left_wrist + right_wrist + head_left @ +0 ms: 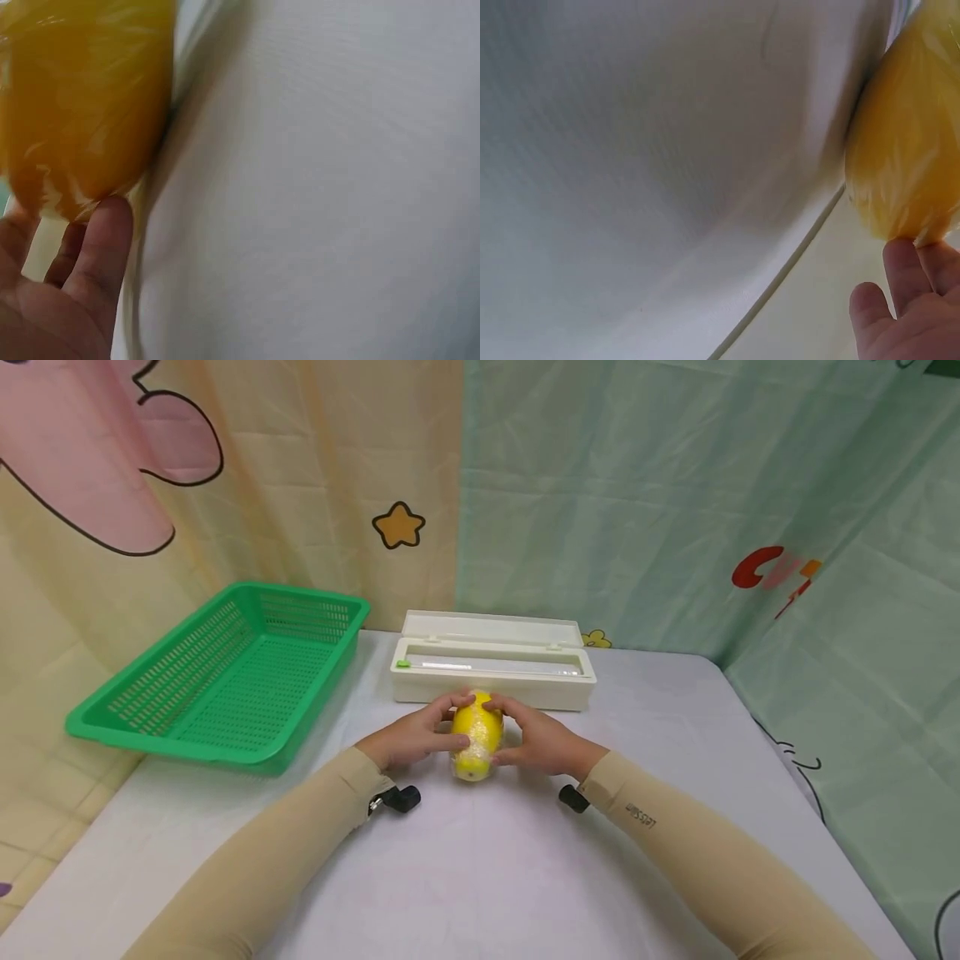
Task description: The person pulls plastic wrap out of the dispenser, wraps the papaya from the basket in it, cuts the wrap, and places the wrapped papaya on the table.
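Note:
A yellow, lemon-shaped fruit point(478, 727) in clinging clear plastic film lies on the white-covered table, lengthwise to the viewer. From its left side my left hand point(411, 737) holds it, fingers at the far end and thumb on the near part. On the opposite side my right hand point(549, 741) grips it in much the same way. Fingertips touch the wrapped fruit point(86, 105) in the left wrist view. In the right wrist view, fingertips meet the far end of the fruit point(911, 142). Right behind it stands a white cling film dispenser point(491, 688), lid raised.
A green slotted plastic basket point(258, 756) is at the back left of the table. The dispenser has a small green slider point(403, 664) at its left end. Printed curtains point(600, 510) hang close behind the table point(480, 877).

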The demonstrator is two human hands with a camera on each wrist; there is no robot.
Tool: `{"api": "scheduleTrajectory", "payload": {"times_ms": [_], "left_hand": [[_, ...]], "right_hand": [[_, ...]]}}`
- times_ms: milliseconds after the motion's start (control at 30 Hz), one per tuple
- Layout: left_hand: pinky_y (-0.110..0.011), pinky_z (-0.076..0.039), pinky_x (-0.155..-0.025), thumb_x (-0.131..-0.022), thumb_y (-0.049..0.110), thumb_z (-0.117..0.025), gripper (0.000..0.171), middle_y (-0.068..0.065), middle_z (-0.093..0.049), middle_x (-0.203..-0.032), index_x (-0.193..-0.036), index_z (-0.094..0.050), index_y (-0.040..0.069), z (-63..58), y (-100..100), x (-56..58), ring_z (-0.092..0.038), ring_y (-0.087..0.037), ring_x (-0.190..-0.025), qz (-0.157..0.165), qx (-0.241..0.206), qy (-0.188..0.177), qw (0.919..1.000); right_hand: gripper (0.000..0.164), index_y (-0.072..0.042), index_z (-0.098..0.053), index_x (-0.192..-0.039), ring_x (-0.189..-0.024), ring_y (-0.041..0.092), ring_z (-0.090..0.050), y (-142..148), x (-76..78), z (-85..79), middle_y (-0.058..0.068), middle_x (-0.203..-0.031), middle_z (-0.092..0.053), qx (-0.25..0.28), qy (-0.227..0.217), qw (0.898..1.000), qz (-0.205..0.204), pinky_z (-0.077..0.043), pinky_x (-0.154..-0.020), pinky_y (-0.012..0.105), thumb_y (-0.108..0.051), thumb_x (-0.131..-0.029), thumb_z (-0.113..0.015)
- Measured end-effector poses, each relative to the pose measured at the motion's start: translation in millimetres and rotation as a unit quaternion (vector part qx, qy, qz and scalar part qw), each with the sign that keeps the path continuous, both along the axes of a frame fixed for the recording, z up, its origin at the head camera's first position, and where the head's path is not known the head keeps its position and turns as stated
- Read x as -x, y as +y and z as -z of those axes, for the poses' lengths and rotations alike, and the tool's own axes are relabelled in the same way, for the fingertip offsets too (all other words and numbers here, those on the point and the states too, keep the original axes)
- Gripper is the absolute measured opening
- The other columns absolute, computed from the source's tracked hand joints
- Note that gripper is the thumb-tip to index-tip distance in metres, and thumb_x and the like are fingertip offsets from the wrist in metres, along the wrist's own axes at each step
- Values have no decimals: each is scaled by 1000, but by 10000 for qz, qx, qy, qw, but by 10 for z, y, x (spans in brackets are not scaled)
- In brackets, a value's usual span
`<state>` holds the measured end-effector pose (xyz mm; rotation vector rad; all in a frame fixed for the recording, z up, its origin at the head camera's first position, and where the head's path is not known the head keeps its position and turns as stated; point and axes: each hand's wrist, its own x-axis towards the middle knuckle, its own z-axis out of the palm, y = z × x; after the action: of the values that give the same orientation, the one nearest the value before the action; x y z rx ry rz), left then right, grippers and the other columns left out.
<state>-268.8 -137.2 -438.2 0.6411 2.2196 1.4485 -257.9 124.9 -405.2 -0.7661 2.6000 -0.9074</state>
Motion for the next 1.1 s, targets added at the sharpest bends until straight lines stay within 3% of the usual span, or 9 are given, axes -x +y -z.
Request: {"api": "scheduleTrajectory", "payload": {"times_ms": [367, 500, 700, 800, 933, 1100], "left_hand": [[-60, -34, -122, -99, 33, -73, 60, 12, -21, -175, -152, -47, 26, 2, 85, -22, -40, -33, -148, -410, 55, 84, 9991], [-59, -35, -123, -100, 34, -71, 62, 11, -21, -175, -155, -44, 27, 14, 54, -6, -39, -34, -151, -267, 101, 152, 9995], [-47, -49, -115, -89, 20, -86, 94, 5, -26, -172, -163, -28, 26, 4, -15, 16, -50, -38, -144, 165, -47, -74, 9998], [-44, -53, -112, -86, 19, -89, 94, 3, -30, -171, -161, -32, 24, -14, -18, 21, -54, -39, -140, 169, 7, -11, 9999], [-48, -50, -115, -85, 19, -89, 89, 2, -30, -171, -157, -36, 23, -46, -19, 7, -49, -39, -145, 165, 69, 17, 9998], [-52, -39, -124, -84, 18, -86, 93, -3, -28, -171, -158, -30, 21, -98, -40, -19, -39, -37, -153, 183, 198, -45, 9996]], "right_hand": [[75, -23, -45, -157, -152, 34, -42, 41, 31, 32, 5, -168, -39, 390, -282, 9988, 115, -35, -123, 61, -37, -92, -82], [76, -19, -44, -158, -152, 34, -42, 7, 6, 47, 7, -167, -41, 400, -145, 9990, 105, -34, -124, 61, -37, -94, -81], [72, -18, -43, -158, -153, 33, -41, -20, -21, 55, 6, -169, -38, 369, -38, 9993, 83, -34, -124, 60, -33, -97, -78], [69, -18, -43, -157, -155, 35, -39, -31, -25, 59, 6, -172, -33, 397, -63, 9992, 61, -32, -125, 61, -32, -98, -76], [71, -21, -37, -161, -156, 37, -36, -28, -17, 76, 6, -173, -30, 579, -196, 9981, 101, -29, -126, 63, -33, -101, -72], [78, -25, -23, -167, -155, 39, -37, 8, -1, 78, 7, -173, -29, 630, -441, 9956, 538, -33, -123, 63, -31, -103, -66]]}}
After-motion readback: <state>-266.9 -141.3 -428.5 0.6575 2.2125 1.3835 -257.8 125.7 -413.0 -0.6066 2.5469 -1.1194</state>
